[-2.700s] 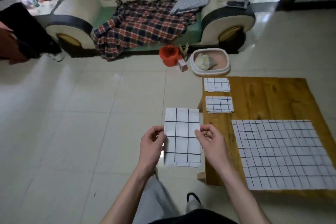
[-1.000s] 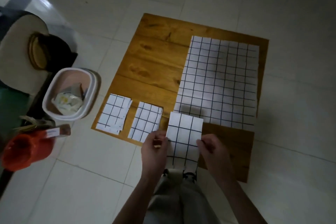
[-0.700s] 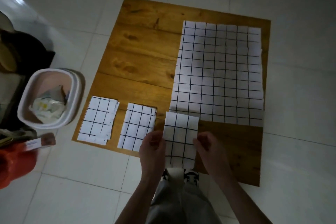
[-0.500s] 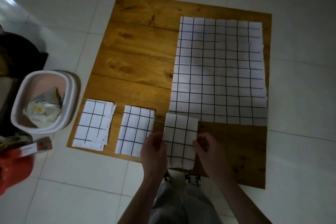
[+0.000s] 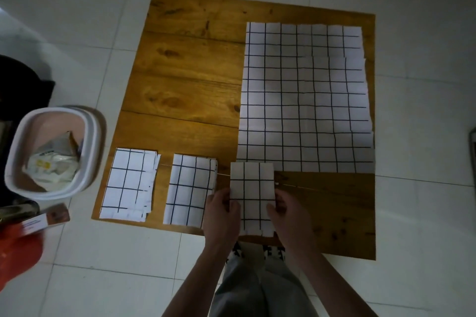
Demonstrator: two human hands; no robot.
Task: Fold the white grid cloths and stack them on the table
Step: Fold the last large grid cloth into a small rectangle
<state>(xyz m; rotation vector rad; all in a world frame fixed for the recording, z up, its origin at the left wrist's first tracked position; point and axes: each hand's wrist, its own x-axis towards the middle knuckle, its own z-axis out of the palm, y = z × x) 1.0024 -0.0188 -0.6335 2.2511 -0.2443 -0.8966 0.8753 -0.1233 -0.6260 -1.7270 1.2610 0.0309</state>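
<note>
A pale tiled floor (image 5: 77, 33) is surrounding a low wooden tabletop (image 5: 190, 85), seen from above in dim light. The person is standing at its near edge, holding a folded cloth (image 5: 252, 188) over that edge. The left hand (image 5: 221, 210) is pinching the cloth's left side and the right hand (image 5: 286, 211) is pinching its right side, fingers curled onto the fabric; whether the cloth is touching the wood cannot be told. Two folded piles are lying along the near edge to the left: the nearer pile (image 5: 190, 192) just beside the left hand, the farther pile (image 5: 130, 184) at the corner. A large unfolded cloth (image 5: 304, 95) is lying spread flat on the right half. A white bin (image 5: 90, 134) and an orange object (image 5: 18, 255) are sitting on the floor at left.

The folding of this piece appears finished, and placing seems to be the step in hand. The next move probably calls for lowering it squarely onto a pile or beside one, edges aligned, then releasing both pinches without dragging the layers apart.
</note>
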